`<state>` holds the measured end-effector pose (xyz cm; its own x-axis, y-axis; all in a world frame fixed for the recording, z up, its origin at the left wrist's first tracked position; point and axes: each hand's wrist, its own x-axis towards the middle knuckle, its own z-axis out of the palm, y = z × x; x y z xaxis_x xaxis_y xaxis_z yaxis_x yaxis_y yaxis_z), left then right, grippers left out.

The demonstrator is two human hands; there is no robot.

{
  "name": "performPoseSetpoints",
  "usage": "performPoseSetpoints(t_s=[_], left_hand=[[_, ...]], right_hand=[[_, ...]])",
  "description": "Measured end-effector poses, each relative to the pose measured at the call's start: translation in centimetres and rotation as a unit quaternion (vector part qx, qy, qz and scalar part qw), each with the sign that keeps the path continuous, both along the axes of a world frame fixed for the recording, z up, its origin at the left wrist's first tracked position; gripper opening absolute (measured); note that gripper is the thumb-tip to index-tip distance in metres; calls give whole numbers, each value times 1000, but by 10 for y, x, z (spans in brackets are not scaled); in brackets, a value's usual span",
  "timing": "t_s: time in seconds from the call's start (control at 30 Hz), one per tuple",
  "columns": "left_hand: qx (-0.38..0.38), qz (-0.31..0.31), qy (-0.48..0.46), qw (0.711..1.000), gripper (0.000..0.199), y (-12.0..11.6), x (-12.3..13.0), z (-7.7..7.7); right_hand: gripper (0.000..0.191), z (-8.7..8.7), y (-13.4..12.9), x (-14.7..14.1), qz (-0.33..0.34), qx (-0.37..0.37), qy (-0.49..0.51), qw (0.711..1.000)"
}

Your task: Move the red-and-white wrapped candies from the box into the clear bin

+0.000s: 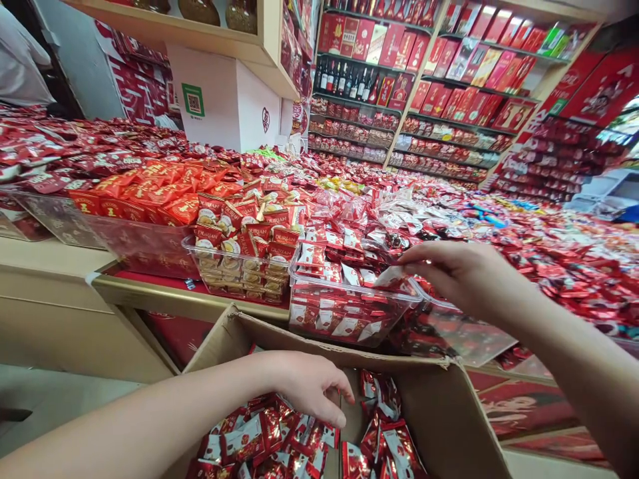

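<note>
My right hand (462, 276) pinches a small white-backed candy packet (390, 276) at the right side of a clear plastic bin (357, 293). Red and white candy packets (314, 255) stand in rows inside that bin. Lower down, my left hand (317, 389) hangs over an open cardboard box (429, 399); its thumb and fingers are apart, with nothing between them. Loose red and white candy packets (259, 436) lie in the box under it, and more of them (384, 432) sit along the box's right side.
To the left stand a bin of durian candies (249, 243) and a bin of orange-red packets (150, 193). Another clear bin (464, 332) adjoins on the right. Behind are heaped sweets, a white pillar (210, 100) and shelves of bottles (344, 81) and gift boxes.
</note>
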<state>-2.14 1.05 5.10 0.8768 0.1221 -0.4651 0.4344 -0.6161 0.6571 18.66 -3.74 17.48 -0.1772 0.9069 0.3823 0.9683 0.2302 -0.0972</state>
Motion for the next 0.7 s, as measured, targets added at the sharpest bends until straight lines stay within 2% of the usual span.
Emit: performPoseSetpoints(t_s=[0.1, 0.27, 0.57, 0.7], left_hand=[[26, -4, 0, 1000, 46, 2, -1, 0], [41, -5, -6, 999, 49, 6, -3, -4], [58, -31, 8, 998, 51, 3, -3, 0], [71, -32, 10, 997, 49, 3, -4, -2]], right_hand=[[23, -1, 22, -3, 32, -117, -104, 987], [21, -6, 38, -14, 40, -199, -133, 970], [23, -6, 51, -25, 28, -231, -177, 956], [21, -3, 54, -28, 32, -217, -185, 958]])
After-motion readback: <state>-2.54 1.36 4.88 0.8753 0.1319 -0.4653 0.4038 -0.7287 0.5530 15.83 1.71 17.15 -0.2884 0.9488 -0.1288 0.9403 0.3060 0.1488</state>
